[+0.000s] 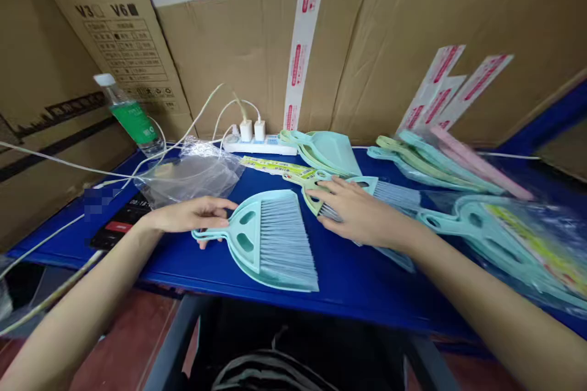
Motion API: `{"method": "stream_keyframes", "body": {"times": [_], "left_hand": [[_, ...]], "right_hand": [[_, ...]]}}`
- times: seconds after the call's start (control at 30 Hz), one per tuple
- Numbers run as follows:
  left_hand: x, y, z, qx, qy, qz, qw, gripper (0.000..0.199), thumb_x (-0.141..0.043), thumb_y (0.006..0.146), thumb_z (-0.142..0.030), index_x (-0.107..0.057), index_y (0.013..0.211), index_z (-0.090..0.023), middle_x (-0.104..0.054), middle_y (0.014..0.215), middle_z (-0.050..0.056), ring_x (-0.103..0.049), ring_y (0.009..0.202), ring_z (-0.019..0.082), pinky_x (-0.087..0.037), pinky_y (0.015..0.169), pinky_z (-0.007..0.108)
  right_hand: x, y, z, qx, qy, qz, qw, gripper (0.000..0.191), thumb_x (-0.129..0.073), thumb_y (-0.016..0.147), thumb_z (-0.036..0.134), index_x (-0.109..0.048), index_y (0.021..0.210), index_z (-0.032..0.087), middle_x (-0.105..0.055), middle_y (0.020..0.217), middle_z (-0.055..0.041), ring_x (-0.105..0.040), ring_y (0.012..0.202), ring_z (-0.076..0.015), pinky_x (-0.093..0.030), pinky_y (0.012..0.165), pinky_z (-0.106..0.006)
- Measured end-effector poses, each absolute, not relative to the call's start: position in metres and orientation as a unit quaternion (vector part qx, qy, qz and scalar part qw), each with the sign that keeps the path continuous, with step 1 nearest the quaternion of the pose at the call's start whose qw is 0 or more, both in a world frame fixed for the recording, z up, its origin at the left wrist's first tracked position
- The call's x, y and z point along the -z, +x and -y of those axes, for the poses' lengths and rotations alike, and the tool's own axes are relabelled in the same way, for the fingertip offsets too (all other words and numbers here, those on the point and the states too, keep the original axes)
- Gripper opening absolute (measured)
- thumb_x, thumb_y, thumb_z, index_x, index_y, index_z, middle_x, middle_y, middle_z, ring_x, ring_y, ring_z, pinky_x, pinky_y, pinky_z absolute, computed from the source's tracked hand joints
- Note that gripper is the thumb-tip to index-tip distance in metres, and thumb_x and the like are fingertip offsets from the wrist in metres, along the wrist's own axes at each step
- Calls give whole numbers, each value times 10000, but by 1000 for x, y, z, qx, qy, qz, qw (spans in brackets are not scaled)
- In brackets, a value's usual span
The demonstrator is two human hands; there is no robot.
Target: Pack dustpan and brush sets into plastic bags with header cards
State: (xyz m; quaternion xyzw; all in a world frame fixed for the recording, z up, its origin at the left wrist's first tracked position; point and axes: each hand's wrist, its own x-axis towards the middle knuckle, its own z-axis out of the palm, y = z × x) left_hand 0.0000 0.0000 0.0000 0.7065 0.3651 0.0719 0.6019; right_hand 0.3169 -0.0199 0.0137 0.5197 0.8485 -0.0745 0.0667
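The left hand (211, 219) is pinched on the handle of a mint-green plastic dustpan-and-brush set (279, 238), which sits near the front edge of the blue worktop (348, 296), so a careless tug might send it over. The right hand (351, 208) is spread over a yellow-green plastic brush with grey bristles (305, 183); can't really tell if it's gripping, the fingers hide it. A mint-green brush with pale bristles (397, 192) pokes out past it, so I reckon lifting one could drag the other. Also, the crumpled clear plastic bag (192, 176) behind the left hand could snag
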Motion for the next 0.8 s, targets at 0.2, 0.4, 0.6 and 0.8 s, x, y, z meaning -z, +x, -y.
{"method": "stream_keyframes", "body": {"times": [0.2,0.4,0.6,0.8], "left_hand": [[7,-1,-2,-82,727,-354,582,538,-629,872,-487,-538,1292,-163,-617,717,-9,-522,442,60,-411,391,148],[0,4,3,-65,750,-367,546,489,-566,910,-472,-524,1301,-182,-565,730,-26,-522,455,59,-426,431,163],[2,9,3,-76,748,-391,531,591,-617,856,-523,-500,1325,-182,-580,728,-28,-510,453,59,-422,423,161],[7,9,0,-79,737,-386,549,587,-656,831,-491,-539,1303,-162,-582,665,-32,-494,458,63,-429,412,156]], "right_hand": [[-8,335,17,73,484,-872,5,511,-443,890,407,-589,1295,131,-577,1321,-183,-482,1259,-382,-389,1018,-551],[-10,354,-1,10,564,-820,-96,532,-323,918,487,-625,1200,152,-648,1158,-167,-608,1059,-326,-484,876,-455],[-3,351,-14,-29,638,-769,2,282,-466,882,357,-677,957,186,-671,1017,-136,-655,885,-296,-477,663,-370],[-5,348,-14,-110,628,-770,6,261,-419,903,282,-645,932,155,-682,906,-151,-642,735,-268,-423,544,-347]]}}
